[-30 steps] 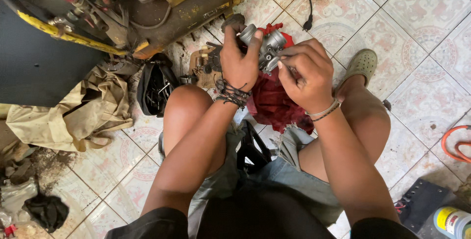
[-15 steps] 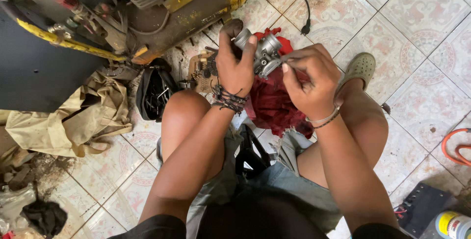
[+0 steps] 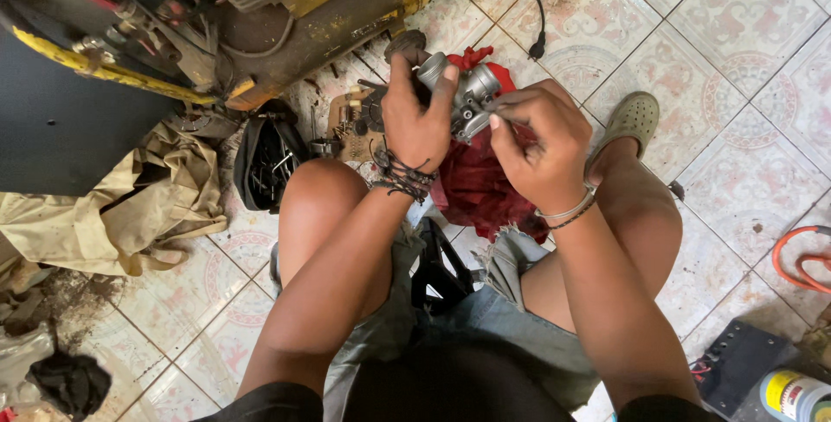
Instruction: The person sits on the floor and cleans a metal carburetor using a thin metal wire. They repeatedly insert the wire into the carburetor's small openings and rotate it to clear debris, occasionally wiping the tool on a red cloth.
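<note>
I am squatting on a tiled floor. My left hand (image 3: 418, 119) grips a small grey metal engine part, a carburettor (image 3: 468, 95), and holds it up above a red rag (image 3: 479, 186) that lies between my knees. My right hand (image 3: 537, 141) is pinched against the right side of the carburettor, fingertips together on something too small to make out. Dark cord bracelets wrap my left wrist; thin bands circle the right one.
A yellow and black machine (image 3: 286, 2) stands at the top left with a black cable and plug (image 3: 537, 45). A black tool bag (image 3: 267, 162) and a tan cloth (image 3: 130, 206) lie at left. An orange hose (image 3: 801, 257) and a spray can (image 3: 792, 394) are at right.
Both hands with the carburettor have stayed together, shifting slightly up and left in view. My right fingers have moved closer to the part's side.
</note>
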